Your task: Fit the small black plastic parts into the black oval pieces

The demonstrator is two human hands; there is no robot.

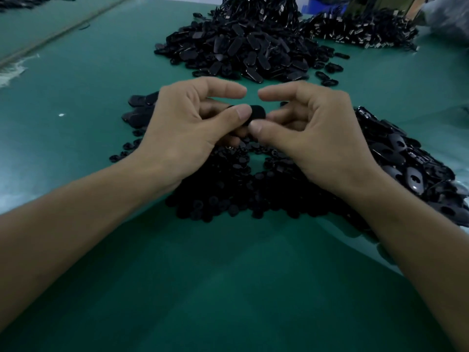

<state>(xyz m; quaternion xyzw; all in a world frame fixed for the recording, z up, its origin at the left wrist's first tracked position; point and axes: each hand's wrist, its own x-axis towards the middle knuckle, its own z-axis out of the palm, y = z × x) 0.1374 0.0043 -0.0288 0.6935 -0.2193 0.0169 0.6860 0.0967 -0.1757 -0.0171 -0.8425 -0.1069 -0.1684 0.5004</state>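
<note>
Both hands meet above the green table, holding one black oval piece (256,113) between them. My left hand (187,128) pinches its left end, thumb on top and fingers curled beneath. My right hand (319,133) pinches the right end, its thumb tip on the piece's near edge. Both index fingers arch above the piece without touching it. Whether a small part sits in the piece is hidden by the thumbs. Under the hands lies a heap of small black plastic parts (228,194). A pile of black oval pieces (411,168) with holes lies to the right.
A big mound of black oval pieces (243,47) sits at the back centre, another pile with metal bits (360,29) at the back right. A few oval pieces (138,115) lie left of my left hand. The green table mat (228,288) spreads toward me.
</note>
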